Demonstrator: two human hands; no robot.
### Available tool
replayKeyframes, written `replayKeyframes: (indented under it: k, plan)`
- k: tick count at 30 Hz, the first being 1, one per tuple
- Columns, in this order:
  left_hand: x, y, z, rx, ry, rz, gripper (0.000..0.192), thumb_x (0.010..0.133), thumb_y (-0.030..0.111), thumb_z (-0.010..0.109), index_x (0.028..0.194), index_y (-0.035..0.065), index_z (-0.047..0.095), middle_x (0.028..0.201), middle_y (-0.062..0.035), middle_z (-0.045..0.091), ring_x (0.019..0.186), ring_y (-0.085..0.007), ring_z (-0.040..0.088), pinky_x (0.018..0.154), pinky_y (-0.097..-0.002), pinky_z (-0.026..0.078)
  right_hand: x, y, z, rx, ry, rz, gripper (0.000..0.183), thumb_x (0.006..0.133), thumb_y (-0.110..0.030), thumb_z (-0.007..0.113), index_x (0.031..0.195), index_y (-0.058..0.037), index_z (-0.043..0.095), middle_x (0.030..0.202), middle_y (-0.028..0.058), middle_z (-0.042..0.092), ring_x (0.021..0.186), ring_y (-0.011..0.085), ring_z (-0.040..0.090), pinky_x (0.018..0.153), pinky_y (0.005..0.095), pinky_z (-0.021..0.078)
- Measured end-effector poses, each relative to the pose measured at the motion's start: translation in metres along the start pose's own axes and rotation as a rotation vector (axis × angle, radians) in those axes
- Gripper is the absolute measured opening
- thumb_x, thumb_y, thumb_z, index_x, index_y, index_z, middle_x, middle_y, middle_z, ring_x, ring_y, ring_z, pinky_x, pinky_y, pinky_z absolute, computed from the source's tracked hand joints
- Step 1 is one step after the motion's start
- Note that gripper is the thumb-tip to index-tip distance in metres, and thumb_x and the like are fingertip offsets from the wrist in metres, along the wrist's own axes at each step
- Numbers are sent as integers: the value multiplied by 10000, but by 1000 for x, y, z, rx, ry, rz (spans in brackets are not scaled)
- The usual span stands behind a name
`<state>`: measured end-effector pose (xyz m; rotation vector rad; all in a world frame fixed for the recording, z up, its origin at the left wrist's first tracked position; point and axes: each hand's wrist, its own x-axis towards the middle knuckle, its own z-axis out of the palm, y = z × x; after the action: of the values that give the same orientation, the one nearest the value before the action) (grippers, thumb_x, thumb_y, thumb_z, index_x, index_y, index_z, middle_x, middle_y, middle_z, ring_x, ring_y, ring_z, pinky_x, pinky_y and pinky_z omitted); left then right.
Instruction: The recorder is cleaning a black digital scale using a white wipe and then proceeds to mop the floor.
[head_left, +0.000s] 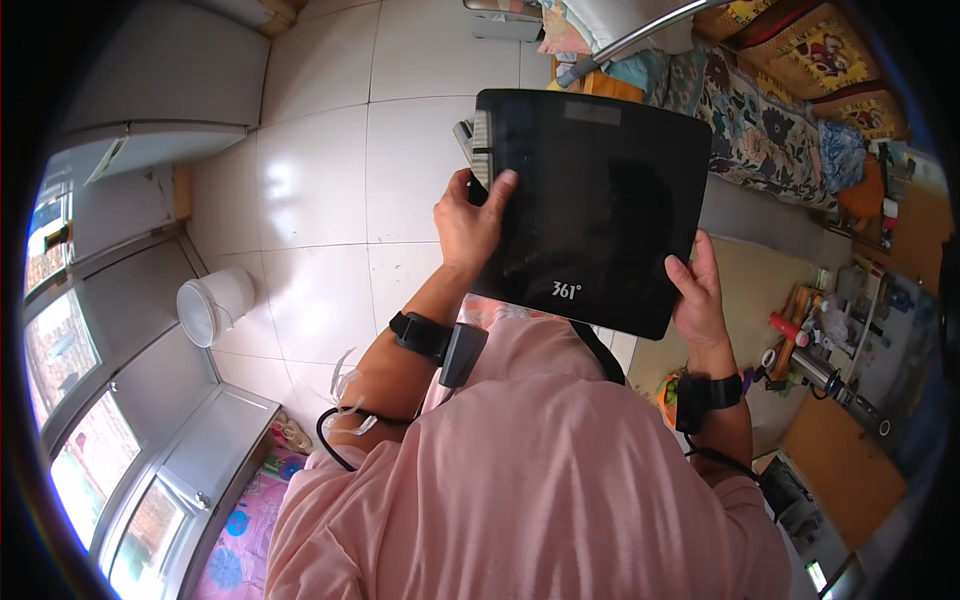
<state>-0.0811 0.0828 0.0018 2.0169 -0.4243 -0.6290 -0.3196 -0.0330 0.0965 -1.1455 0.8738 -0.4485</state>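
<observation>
A flat black glass panel, probably a bathroom scale (592, 202), bears the 361° mark near its lower edge and a pale rectangle near its far edge. My left hand (472, 217) grips its left side, thumb on the glass and fingers curled around the edge. On the lower right edge, my right hand (695, 289) holds it with the thumb on top; those fingertips are partly hidden behind it. The panel is raised in front of my body, over the floor. Black devices are strapped to both of my forearms.
A white bucket (217, 304) stands on the tiled floor (315, 187) at left, near grey cabinets. A metal pole (637, 37) slants beyond the panel. At right are a floral-covered seat (772, 142), a steel flask (817, 373) and assorted items. Shoes (291, 435) lie at lower left.
</observation>
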Motion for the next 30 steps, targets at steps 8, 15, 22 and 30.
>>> replayKeyframes:
  k: [8, 15, 22, 30]
  plan:
    - [13, -14, -9, -459, -129, -7, 615, 844, 410, 571, 1202, -67, 422, 1028, -186, 589, 982, -251, 552, 845, -314, 439, -3, -2, 17, 39, -45, 46, 452, 865, -95, 561, 1263, -17, 361, 1139, 69, 536, 964, 109, 539, 849, 245, 428]
    - [18, -8, -9, -146, 17, 11, 691, 707, 399, 735, 1132, -95, 503, 962, -239, 622, 926, -302, 613, 806, -349, 472, -5, -3, 22, 39, -33, 54, 440, 870, -82, 543, 1264, -14, 359, 1139, 74, 538, 973, 115, 539, 855, 248, 428]
    - [71, -70, -55, -345, 2, -283, 270, 925, 161, 401, 1077, -8, 546, 668, -129, 638, 554, -154, 608, 487, -259, 485, -2, 14, 11, 207, 90, 140, 356, 874, -63, 522, 1214, -33, 419, 1105, 74, 562, 967, 139, 558, 847, 270, 442]
    - [21, -34, -71, -843, -782, -599, 486, 913, 277, 451, 1335, 60, 344, 1269, -135, 458, 1106, -235, 494, 911, -383, 420, -6, 43, -15, 379, 109, 235, 346, 870, -86, 536, 1201, -51, 442, 1076, 83, 574, 945, 167, 576, 814, 283, 472]
